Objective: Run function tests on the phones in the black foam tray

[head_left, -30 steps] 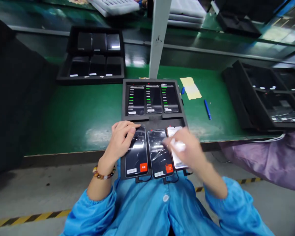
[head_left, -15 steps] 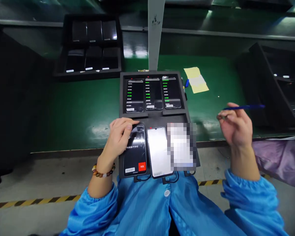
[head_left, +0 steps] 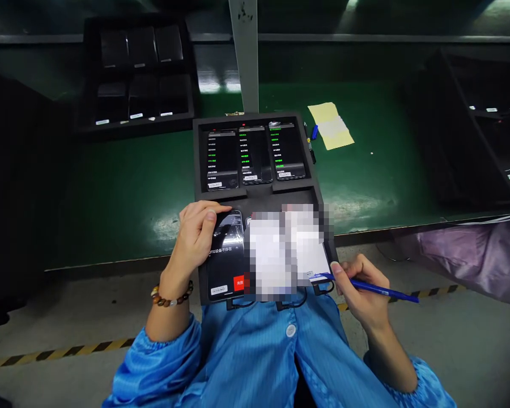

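Note:
My left hand (head_left: pixel 195 232), with a beaded bracelet at the wrist, lies over the upper left of a black-screened smartphone (head_left: pixel 225 260) with a red button. Its index finger stretches along the phone's top edge and its thumb rests near the screen. My right hand (head_left: pixel 363 292) pinches a blue pen (head_left: pixel 378 290); the pen's tip touches or hovers over the lower part of the right white-screened smartphone (head_left: pixel 310 258). The middle smartphone (head_left: pixel 267 255) is mostly blurred out. All three lie in the front of a black foam tray (head_left: pixel 280 195), with short cables at their bottoms.
Three smartphones with listed text (head_left: pixel 251 156) fill the tray's back row. Another phone tray (head_left: pixel 191 102) stands back left, and one (head_left: pixel 450 113) is at the right. Yellow paper (head_left: pixel 331 124) and a blue cap (head_left: pixel 315 132) lie on the green bench (head_left: pixel 374 187). Pinkish cloth (head_left: pixel 471 255) hangs at right.
My right hand has come down and left with the pen, from above the bench to the right phone. My left hand stays on the left phone. The view has shifted slightly.

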